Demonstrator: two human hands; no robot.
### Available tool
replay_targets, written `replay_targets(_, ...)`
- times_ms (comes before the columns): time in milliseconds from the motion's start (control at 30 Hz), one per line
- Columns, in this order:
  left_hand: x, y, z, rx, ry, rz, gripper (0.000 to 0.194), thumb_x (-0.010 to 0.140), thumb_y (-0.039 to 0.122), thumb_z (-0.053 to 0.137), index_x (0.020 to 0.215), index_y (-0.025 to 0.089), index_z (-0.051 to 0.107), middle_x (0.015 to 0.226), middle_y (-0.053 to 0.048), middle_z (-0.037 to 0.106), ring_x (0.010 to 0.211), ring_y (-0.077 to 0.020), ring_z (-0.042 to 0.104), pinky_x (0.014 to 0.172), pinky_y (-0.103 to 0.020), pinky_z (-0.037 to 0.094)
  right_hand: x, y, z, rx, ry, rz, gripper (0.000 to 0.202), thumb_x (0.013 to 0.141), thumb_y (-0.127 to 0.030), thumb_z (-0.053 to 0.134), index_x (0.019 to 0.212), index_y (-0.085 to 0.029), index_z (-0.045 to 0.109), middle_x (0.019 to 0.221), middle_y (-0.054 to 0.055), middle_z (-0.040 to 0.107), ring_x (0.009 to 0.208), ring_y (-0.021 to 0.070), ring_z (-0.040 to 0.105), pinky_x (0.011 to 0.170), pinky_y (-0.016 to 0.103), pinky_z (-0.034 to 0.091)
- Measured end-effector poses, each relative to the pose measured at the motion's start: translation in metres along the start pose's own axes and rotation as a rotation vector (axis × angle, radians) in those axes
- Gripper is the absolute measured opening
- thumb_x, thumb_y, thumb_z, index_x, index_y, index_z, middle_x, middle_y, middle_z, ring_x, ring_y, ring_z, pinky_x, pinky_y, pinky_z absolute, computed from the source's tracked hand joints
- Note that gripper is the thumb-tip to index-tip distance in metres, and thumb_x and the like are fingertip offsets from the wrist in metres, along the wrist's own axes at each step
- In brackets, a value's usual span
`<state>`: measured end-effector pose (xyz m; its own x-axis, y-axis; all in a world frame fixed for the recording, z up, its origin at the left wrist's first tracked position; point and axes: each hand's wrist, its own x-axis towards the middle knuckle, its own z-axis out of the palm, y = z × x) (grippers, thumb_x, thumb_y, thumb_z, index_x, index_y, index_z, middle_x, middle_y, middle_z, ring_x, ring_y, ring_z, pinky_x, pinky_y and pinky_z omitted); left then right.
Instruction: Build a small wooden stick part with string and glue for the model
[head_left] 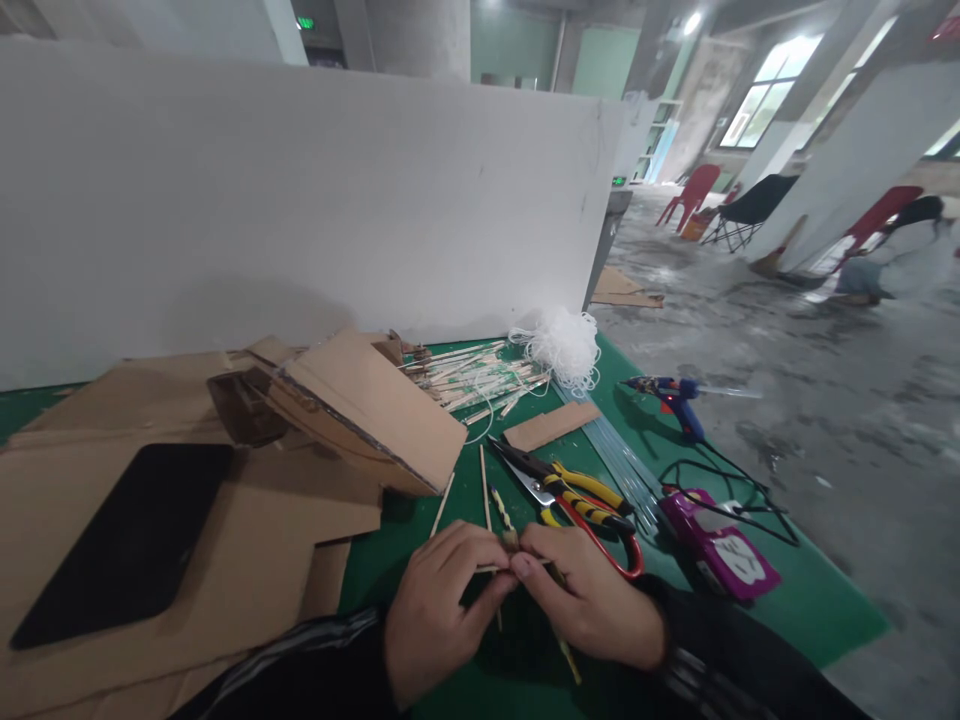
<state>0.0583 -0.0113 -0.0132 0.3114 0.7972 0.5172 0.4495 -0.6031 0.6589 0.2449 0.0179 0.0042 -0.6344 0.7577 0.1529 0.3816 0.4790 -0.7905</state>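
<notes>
One thin stick (pixel 486 569) spans left hand (pixel 442 605) and right hand (pixel 592 600), fingers of both pinched closed on it; long axis left-right, hands equally near. Second stick (pixel 484 485) beyond, pointing far.

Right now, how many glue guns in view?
1: the blue glue gun, near the right edge of the green table, right of the clear sticks. The cardboard could hide others.

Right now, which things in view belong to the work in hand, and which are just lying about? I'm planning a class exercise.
Belonging:
thin stick, held between left hand and right hand
stick pile, probably material
pliers and glue gun, likely tools

Seemingly lying about:
black slab on the cardboard
red chairs and broom beyond the table
</notes>
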Motion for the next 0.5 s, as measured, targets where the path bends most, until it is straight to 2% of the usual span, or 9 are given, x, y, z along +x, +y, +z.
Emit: replay_targets(500, 0.0024, 0.001, -0.0024, 0.046, -0.023, -0.013, 0.008, 0.091, 0.024, 0.056, 0.085, 0.019, 0.057, 0.078, -0.003, 0.065, 0.075, -0.0178, 0.058, 0.067, -0.028, 0.045, -0.0042, 0.0007, 0.0031, 0.02, 0.051, -0.002, 0.014, 0.097, -0.025, 0.042, 0.084, -0.02, 0.044, 0.076, -0.001, 0.05, 0.066, 0.0133, 0.044, 0.059, 0.026, 0.034)
